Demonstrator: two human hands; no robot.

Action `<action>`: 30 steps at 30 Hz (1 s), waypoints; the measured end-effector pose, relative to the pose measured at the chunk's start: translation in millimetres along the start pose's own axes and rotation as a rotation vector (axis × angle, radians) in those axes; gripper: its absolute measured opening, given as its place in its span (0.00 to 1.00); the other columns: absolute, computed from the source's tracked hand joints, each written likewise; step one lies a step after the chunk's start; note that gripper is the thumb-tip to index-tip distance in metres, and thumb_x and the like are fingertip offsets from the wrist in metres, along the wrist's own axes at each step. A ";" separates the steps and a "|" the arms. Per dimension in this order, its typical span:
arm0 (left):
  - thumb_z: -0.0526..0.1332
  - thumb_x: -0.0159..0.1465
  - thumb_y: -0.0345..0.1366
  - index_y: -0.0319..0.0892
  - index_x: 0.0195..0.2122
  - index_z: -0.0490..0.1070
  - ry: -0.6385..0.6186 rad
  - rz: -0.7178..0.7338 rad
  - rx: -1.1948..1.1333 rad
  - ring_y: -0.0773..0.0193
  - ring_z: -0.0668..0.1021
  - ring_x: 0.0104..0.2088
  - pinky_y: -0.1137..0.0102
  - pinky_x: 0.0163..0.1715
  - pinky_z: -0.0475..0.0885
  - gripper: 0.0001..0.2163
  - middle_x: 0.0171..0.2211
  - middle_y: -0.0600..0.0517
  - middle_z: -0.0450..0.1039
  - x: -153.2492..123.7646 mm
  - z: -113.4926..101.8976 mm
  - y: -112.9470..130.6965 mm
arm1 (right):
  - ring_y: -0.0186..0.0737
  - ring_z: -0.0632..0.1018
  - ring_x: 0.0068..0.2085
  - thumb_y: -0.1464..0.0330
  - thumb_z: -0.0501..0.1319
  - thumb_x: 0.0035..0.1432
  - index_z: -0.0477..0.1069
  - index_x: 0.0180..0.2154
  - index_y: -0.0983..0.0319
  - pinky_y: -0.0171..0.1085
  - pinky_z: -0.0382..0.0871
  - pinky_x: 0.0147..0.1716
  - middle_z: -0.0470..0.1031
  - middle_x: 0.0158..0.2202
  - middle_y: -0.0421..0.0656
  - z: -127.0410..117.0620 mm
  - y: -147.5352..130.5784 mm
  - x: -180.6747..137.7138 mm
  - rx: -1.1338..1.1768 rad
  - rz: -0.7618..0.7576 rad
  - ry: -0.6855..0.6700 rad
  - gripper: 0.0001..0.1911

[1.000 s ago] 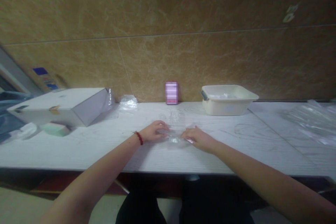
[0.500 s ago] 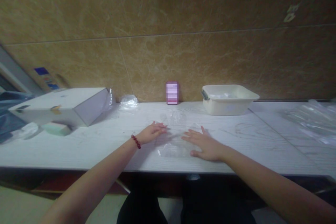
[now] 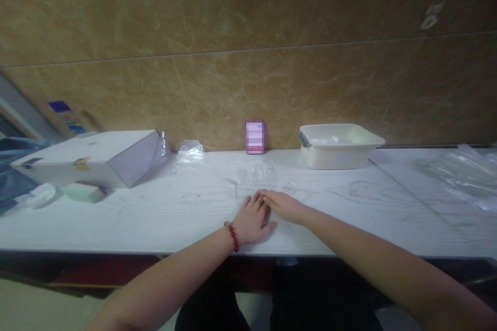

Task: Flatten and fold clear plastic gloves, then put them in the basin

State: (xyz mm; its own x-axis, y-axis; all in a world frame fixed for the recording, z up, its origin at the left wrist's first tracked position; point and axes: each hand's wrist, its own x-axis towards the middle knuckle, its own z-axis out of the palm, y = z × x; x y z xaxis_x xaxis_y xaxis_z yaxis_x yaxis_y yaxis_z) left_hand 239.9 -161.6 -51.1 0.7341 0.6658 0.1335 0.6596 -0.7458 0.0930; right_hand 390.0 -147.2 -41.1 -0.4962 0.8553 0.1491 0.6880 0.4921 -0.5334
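A clear plastic bag (image 3: 261,170) lies flat on the white wood-grain table, its outline faint and partly under my hands. My left hand (image 3: 253,222), with a red bead bracelet (image 3: 232,237) at the wrist, rests palm down on the near part, fingers stretched forward and thumb out to the right. Against its fingertips sits my right hand (image 3: 286,207), coming in from the right with its fingers drawn together. Whatever may be between those fingers is hidden.
At the back stand a phone (image 3: 254,137) and a cream bin (image 3: 337,158) with clear plastic inside. Leftward are a white box (image 3: 89,152), a sponge (image 3: 83,192) and crumpled plastic (image 3: 190,151). More clear plastic bags (image 3: 466,170) lie at right.
My left hand has moved right and nearer to me, spreading flat. My right hand has shifted left, its spread fingers now drawn together and touching the left hand.
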 end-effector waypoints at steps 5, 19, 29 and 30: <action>0.40 0.57 0.52 0.35 0.56 0.44 -0.037 -0.007 0.030 0.50 0.49 0.55 0.53 0.50 0.43 0.30 0.56 0.41 0.46 -2.3 2.4 -0.5 | 0.37 0.54 0.55 0.63 0.38 0.57 0.51 0.53 0.66 0.42 0.44 0.53 0.54 0.54 0.46 0.1 18.0 6.0 -0.170 -0.060 -0.058 0.24; 0.39 0.57 0.52 0.41 0.56 0.45 -0.045 -0.013 0.027 0.50 0.47 0.56 0.52 0.50 0.41 0.29 0.57 0.43 0.42 -4.7 0.7 -0.3 | 0.39 0.48 0.57 0.54 0.35 0.55 0.43 0.56 0.64 0.43 0.41 0.53 0.44 0.58 0.46 -12.9 70.8 40.5 -0.419 0.023 -0.078 0.31; 0.40 0.57 0.52 0.41 0.56 0.45 -0.046 -0.008 0.008 0.51 0.46 0.56 0.52 0.50 0.41 0.28 0.57 0.44 0.42 -4.9 -0.4 -0.4 | 0.42 0.48 0.57 0.58 0.37 0.57 0.47 0.55 0.60 0.54 0.36 0.51 0.47 0.57 0.44 -29.8 103.8 63.5 -0.480 0.219 0.018 0.26; 0.40 0.57 0.52 0.41 0.56 0.45 -0.046 -0.007 0.007 0.51 0.46 0.56 0.52 0.50 0.41 0.28 0.57 0.44 0.42 -4.9 -0.4 -0.4 | 0.42 0.49 0.57 0.59 0.38 0.57 0.49 0.54 0.59 0.54 0.37 0.50 0.48 0.57 0.44 -31.7 107.3 65.3 -0.483 0.258 0.060 0.25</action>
State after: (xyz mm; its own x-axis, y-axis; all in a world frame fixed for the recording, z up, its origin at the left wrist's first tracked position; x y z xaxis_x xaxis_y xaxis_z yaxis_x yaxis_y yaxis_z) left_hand 236.0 -164.5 -51.4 0.7362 0.6711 0.0871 0.6655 -0.7413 0.0870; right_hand 448.2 -33.4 -62.2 -0.2577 0.9589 0.1183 0.9553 0.2713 -0.1178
